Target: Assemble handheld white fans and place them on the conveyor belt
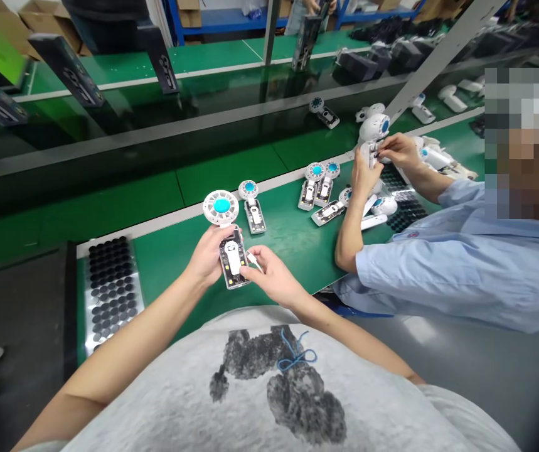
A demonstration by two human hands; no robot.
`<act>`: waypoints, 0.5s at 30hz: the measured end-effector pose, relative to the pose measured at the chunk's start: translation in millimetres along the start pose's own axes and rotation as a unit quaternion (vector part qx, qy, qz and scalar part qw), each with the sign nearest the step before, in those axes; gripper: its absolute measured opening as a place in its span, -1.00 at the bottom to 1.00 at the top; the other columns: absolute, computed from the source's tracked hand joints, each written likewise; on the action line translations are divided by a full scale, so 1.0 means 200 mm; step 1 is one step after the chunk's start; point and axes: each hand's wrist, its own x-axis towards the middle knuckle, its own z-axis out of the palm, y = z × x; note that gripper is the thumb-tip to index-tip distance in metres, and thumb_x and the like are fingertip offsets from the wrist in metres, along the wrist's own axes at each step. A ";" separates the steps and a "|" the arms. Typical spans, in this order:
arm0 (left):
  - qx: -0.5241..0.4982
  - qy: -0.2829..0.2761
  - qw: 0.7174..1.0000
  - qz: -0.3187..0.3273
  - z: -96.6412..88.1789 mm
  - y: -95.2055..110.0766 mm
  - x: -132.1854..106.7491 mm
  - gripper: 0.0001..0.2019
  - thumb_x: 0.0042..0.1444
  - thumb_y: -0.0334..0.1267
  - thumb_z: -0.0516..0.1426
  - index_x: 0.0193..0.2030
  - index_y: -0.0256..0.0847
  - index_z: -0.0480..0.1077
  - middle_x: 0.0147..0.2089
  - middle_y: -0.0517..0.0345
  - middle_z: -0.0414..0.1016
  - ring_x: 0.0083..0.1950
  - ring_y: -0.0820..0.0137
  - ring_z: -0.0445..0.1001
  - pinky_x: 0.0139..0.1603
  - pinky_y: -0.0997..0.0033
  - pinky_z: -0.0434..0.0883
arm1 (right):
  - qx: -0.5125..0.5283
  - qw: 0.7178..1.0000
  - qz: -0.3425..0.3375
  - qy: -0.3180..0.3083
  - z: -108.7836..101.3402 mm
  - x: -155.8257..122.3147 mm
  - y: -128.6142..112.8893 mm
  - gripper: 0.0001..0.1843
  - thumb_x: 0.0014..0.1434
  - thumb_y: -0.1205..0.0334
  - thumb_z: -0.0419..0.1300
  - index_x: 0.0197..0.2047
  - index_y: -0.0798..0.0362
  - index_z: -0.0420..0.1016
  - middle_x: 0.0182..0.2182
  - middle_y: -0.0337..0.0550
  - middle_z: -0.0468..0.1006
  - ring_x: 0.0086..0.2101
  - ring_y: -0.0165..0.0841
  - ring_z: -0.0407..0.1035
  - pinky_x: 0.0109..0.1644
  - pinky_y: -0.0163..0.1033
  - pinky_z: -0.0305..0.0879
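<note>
On the green workbench (288, 232), white fans (253, 210) lie near a tray (132, 285).

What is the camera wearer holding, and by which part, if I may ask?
The left hand grips a handheld fan by its clear body, below the round head. The right hand pinches a small white piece, too small to identify.

Beyond the left hand (210, 254), green bench surface (285, 235) offers room toward the upper right as far as a cluster of white fans (319, 188), with the co-worker's forearm (348, 235) blocking further right. A tray of black discs (109, 289) stands left, and a glass panel (156, 132) bounds the far side
</note>
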 end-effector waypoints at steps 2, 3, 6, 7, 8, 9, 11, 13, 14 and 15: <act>0.008 0.005 1.000 0.008 0.01 -0.01 0.00 -0.75 -0.13 -0.32 0.21 -0.25 -0.28 0.35 -0.40 0.19 0.44 -0.43 0.48 0.40 -0.45 0.50 0.35 | -0.005 1.000 0.003 0.015 0.01 0.01 0.02 -0.66 -0.03 0.23 0.21 -0.18 0.06 0.22 -0.25 -0.17 0.41 -0.26 -0.37 0.32 -0.17 -0.21 0.27; 0.010 0.007 1.000 0.013 0.01 -0.02 0.01 -0.75 -0.14 -0.32 0.21 -0.26 -0.27 0.35 -0.40 0.20 0.44 -0.43 0.48 0.39 -0.44 0.51 0.34 | -0.010 1.000 0.006 0.019 0.01 0.01 0.02 -0.64 -0.03 0.24 0.21 -0.15 0.07 0.23 -0.22 -0.15 0.40 -0.27 -0.37 0.32 -0.16 -0.20 0.28; 0.015 0.005 1.000 0.023 0.02 -0.03 0.01 -0.75 -0.15 -0.31 0.22 -0.28 -0.25 0.34 -0.40 0.21 0.43 -0.41 0.47 0.39 -0.43 0.51 0.33 | -0.018 1.000 0.014 0.018 0.01 0.01 0.04 -0.60 -0.02 0.24 0.22 -0.10 0.07 0.25 -0.17 -0.12 0.39 -0.32 -0.40 0.32 -0.17 -0.19 0.30; 0.017 0.005 1.000 0.025 0.02 -0.03 0.01 -0.75 -0.15 -0.31 0.22 -0.28 -0.25 0.33 -0.40 0.22 0.43 -0.41 0.47 0.40 -0.43 0.50 0.33 | -0.017 1.000 0.013 0.017 0.01 0.01 0.04 -0.60 -0.02 0.23 0.22 -0.09 0.07 0.25 -0.18 -0.12 0.40 -0.32 -0.40 0.32 -0.17 -0.19 0.30; 0.018 0.006 0.999 0.026 0.02 -0.03 0.01 -0.76 -0.15 -0.30 0.22 -0.29 -0.24 0.33 -0.40 0.22 0.43 -0.41 0.47 0.40 -0.43 0.50 0.32 | -0.017 1.000 0.009 0.017 0.01 0.01 0.04 -0.60 -0.01 0.22 0.23 -0.09 0.07 0.26 -0.19 -0.13 0.40 -0.31 -0.40 0.32 -0.17 -0.20 0.30; 0.020 0.006 0.999 0.027 0.03 -0.04 0.01 -0.76 -0.15 -0.29 0.22 -0.30 -0.24 0.33 -0.40 0.23 0.43 -0.41 0.47 0.40 -0.42 0.51 0.32 | -0.019 1.000 0.006 0.019 0.01 0.01 0.04 -0.61 0.00 0.20 0.22 -0.09 0.07 0.26 -0.20 -0.14 0.40 -0.29 -0.39 0.32 -0.17 -0.21 0.30; 0.022 0.009 0.999 0.027 0.03 -0.04 0.01 -0.76 -0.16 -0.29 0.23 -0.31 -0.23 0.33 -0.40 0.23 0.43 -0.41 0.48 0.39 -0.41 0.51 0.32 | -0.023 1.000 0.006 0.021 0.01 0.01 0.05 -0.63 0.02 0.18 0.22 -0.11 0.08 0.26 -0.23 -0.15 0.41 -0.29 -0.38 0.32 -0.17 -0.22 0.29; 0.023 0.011 0.999 0.027 0.03 -0.05 0.01 -0.76 -0.16 -0.29 0.23 -0.31 -0.23 0.33 -0.39 0.24 0.43 -0.40 0.48 0.39 -0.40 0.52 0.32 | -0.015 1.000 0.009 0.021 0.01 0.01 0.05 -0.65 0.03 0.18 0.21 -0.12 0.08 0.26 -0.24 -0.17 0.40 -0.30 -0.39 0.31 -0.19 -0.24 0.28; 0.024 0.013 0.999 0.027 0.03 -0.05 0.01 -0.76 -0.16 -0.29 0.23 -0.31 -0.23 0.34 -0.39 0.24 0.43 -0.40 0.48 0.39 -0.40 0.52 0.32 | -0.006 1.000 0.011 0.021 0.01 0.01 0.05 -0.66 0.03 0.17 0.21 -0.13 0.08 0.25 -0.25 -0.17 0.40 -0.30 -0.39 0.31 -0.20 -0.25 0.28; 0.025 0.016 0.999 0.026 0.03 -0.06 0.01 -0.76 -0.16 -0.29 0.23 -0.31 -0.23 0.34 -0.39 0.23 0.43 -0.41 0.48 0.39 -0.40 0.51 0.32 | 0.005 1.000 0.011 0.022 0.02 0.02 0.05 -0.66 0.02 0.17 0.21 -0.14 0.08 0.25 -0.26 -0.18 0.40 -0.30 -0.39 0.31 -0.21 -0.25 0.27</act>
